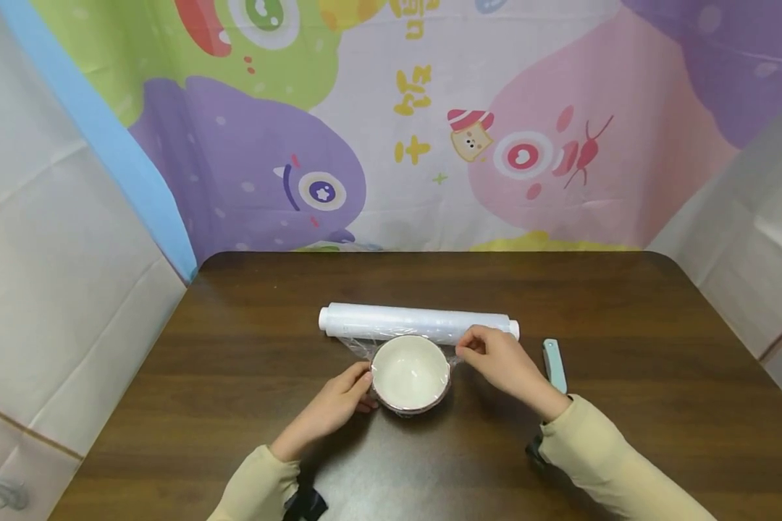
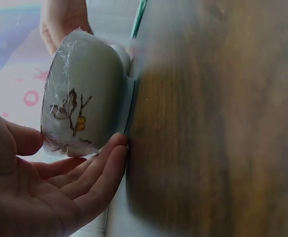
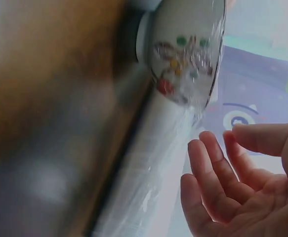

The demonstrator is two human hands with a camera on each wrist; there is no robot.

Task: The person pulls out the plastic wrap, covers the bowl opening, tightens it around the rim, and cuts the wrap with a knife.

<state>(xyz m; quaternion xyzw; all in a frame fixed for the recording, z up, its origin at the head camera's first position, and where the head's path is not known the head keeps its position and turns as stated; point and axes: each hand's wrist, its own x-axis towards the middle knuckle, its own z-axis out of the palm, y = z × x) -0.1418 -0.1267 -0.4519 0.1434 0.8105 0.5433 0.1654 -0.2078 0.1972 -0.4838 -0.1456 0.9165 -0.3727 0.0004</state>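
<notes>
Well, you have a brown table (image 1: 221, 383) before you, a white roll of plastic wrap (image 1: 404, 320) lying across it; your left hand (image 1: 336, 402) holds one side of the bowl (image 2: 102, 74); your right hand (image 1: 500, 356) is near the other side, thumb and forefinger close together, though I cannot tell whether they pinch the clear film (image 1: 360, 349). Upright, the bowl stands just on your side of the roll; a pale blue tool (image 1: 554, 366) lies by your right wrist.

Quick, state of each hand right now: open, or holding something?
Left hand: holding the bowl at its side.
Right hand: thumb and forefinger close together; whether they pinch the clear film cannot be told.
</notes>
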